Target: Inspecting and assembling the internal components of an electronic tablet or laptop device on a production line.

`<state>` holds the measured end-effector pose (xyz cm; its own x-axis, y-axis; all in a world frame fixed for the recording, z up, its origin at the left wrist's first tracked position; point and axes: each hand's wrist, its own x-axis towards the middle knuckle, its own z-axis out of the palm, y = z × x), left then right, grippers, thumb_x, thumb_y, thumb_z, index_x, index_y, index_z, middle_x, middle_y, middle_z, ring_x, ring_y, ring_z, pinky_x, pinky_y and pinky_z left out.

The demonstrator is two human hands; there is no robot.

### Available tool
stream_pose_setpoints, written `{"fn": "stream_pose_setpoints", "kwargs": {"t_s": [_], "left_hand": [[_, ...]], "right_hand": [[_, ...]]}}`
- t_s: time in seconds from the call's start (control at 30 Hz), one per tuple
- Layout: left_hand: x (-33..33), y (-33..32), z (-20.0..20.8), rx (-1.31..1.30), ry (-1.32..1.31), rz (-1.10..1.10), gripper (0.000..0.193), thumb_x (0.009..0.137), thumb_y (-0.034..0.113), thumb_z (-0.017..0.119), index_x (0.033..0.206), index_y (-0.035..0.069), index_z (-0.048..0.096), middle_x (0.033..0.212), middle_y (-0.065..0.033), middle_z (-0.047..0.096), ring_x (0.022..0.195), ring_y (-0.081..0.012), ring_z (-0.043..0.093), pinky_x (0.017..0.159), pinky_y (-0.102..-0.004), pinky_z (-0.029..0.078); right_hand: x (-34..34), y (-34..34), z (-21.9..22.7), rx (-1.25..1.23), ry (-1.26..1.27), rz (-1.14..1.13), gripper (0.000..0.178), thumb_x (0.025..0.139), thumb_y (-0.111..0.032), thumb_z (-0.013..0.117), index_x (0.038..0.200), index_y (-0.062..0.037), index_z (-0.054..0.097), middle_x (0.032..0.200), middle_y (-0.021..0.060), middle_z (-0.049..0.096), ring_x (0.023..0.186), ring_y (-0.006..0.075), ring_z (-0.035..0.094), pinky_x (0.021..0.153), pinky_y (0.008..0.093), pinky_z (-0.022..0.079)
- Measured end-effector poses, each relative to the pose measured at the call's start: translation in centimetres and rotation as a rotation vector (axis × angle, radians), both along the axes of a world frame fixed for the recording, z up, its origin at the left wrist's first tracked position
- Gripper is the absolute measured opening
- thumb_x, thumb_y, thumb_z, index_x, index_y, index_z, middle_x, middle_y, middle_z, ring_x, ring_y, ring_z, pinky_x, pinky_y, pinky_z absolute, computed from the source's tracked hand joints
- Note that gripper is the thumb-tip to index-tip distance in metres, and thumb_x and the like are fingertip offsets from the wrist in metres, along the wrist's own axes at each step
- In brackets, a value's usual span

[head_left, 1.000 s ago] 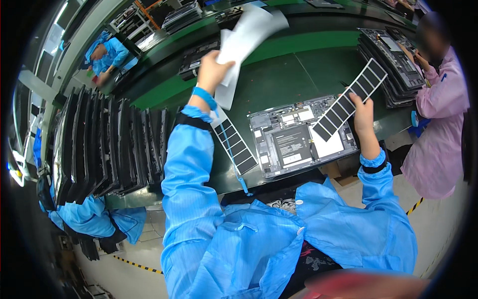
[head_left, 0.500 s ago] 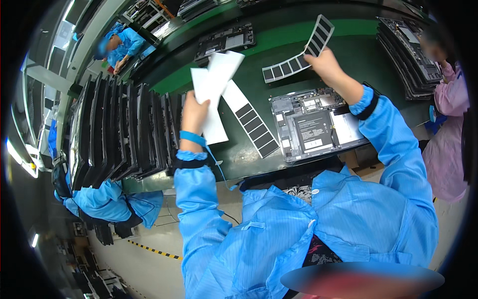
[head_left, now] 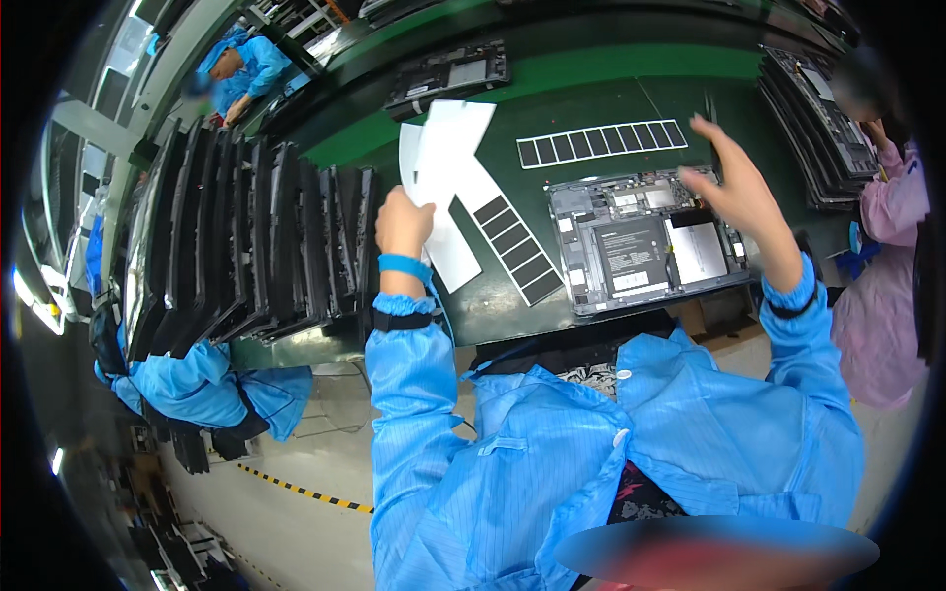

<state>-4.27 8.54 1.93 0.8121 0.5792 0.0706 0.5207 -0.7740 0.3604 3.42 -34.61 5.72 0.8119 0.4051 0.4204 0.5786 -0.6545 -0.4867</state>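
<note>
My left hand [head_left: 402,223] is closed on white paper strips [head_left: 458,133] that overlap and fan out above the bench. Beside them, a white strip with a column of black rectangular stickers [head_left: 516,246] slants down towards an opened laptop base [head_left: 631,251]. Its battery, circuit board and silver plate show. My right hand [head_left: 737,192] is in the air over that base's far right corner, fingers apart and nothing in them. A second strip of black stickers [head_left: 603,144] lies flat behind the laptop base, just left of my right fingertips.
Several dark laptop parts [head_left: 246,236] stand on edge in a row at left. Another laptop base [head_left: 448,77] lies at the back of the green bench [head_left: 562,89]. A stack of bases [head_left: 813,128] rises at right, beside a person in pink [head_left: 892,207]. Someone in blue works at far left.
My right hand has let go of the sticker strip, which now lies flat behind the laptop base, and has moved right, opening. My left hand, still with the white strips, has shifted slightly right.
</note>
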Motion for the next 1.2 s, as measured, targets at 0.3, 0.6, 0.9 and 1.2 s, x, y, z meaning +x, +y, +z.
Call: {"fn": "stream_pose_setpoints", "kwargs": {"t_s": [0.3, 0.6, 0.9, 1.2], "left_hand": [[-9.0, -9.2, 6.7, 0.331, -0.632, 0.226, 0.023, 0.091, 0.015, 0.057, 0.102, -0.005, 0.052, 0.084, -0.0288, 0.063, 0.078, -0.0456, 0.063, 0.067, -0.0491, 0.049], [-9.2, -18.6, 7.3, -0.867, -0.897, -0.505, 0.034, 0.094, 0.008, 0.058, 0.123, -0.007, 0.05, 0.113, -0.013, 0.061, 0.1, -0.0172, 0.06, 0.086, -0.0292, 0.047], [-9.9, -29.7, -1.0, -0.932, 0.146, -1.163, 0.033, 0.089, 0.018, 0.061, 0.11, -0.003, 0.048, 0.089, -0.0296, 0.063, 0.083, -0.0468, 0.062, 0.07, -0.0471, 0.05], [-10.4, -26.9, 1.2, -0.526, 0.265, -1.568, 0.043, 0.079, 0.018, 0.073, 0.115, -0.002, 0.06, 0.102, -0.0169, 0.065, 0.087, -0.0318, 0.064, 0.077, -0.0363, 0.051]], "right_hand": [[-6.5, -2.4, -4.5, 0.146, 0.28, -0.035, 0.06, 0.077, -0.019, 0.073, 0.131, -0.0081, 0.052, 0.141, 0.0165, 0.048, 0.131, 0.0336, 0.045, 0.107, 0.0386, 0.035], [-5.9, 0.1, -2.5, 0.422, 0.098, 0.045, 0.051, 0.084, -0.022, 0.07, 0.131, -0.0078, 0.053, 0.131, 0.0143, 0.056, 0.123, 0.0349, 0.051, 0.103, 0.0379, 0.04], [-17.2, -5.1, -8.3, 1.397, 0.785, -0.215, 0.042, 0.083, -0.004, 0.071, 0.12, 0.0067, 0.054, 0.114, 0.0152, 0.062, 0.101, 0.0212, 0.063, 0.087, 0.0343, 0.053], [-23.7, -17.0, -26.1, 1.117, 1.038, -0.633, 0.044, 0.079, -0.007, 0.072, 0.117, 0.0097, 0.056, 0.099, 0.0148, 0.067, 0.084, 0.0222, 0.067, 0.074, 0.0334, 0.055]]}}
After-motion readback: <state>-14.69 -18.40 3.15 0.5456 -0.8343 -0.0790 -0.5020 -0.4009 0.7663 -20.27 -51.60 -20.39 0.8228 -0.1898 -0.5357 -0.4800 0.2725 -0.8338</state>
